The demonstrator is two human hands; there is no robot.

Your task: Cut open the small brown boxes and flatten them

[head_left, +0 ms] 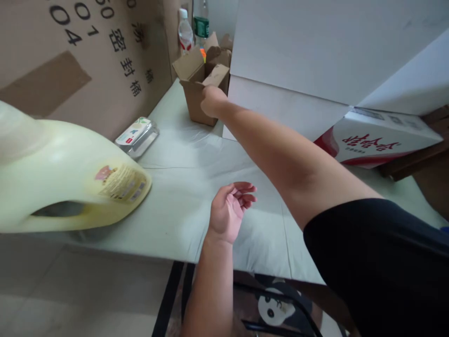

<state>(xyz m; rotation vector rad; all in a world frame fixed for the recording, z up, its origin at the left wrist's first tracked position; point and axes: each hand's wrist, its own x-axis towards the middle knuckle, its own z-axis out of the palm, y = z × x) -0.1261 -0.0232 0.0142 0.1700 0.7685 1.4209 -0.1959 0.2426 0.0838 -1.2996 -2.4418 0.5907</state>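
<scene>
At the back of the covered table stands a small open cardboard box [199, 104], its flaps raised. My right hand [213, 100] reaches across to its front right corner with the fingers curled in at the rim; the fingertips are hidden. Lower down, my left hand [229, 210] hovers over the pale cloth [175, 210], palm turned up and fingers loosely bent apart, holding nothing. To its left, a big pale yellow jug [70, 173] with a handle lies on its side.
A clear plastic pack [138, 136] with a printed label lies beside a large printed carton [94, 56]. Plastic bottles [185, 32] stand behind the small box. White panels [291, 51] and a red-and-white carton [379, 138] are on the right. Below the table edge is a panda-print item [275, 306].
</scene>
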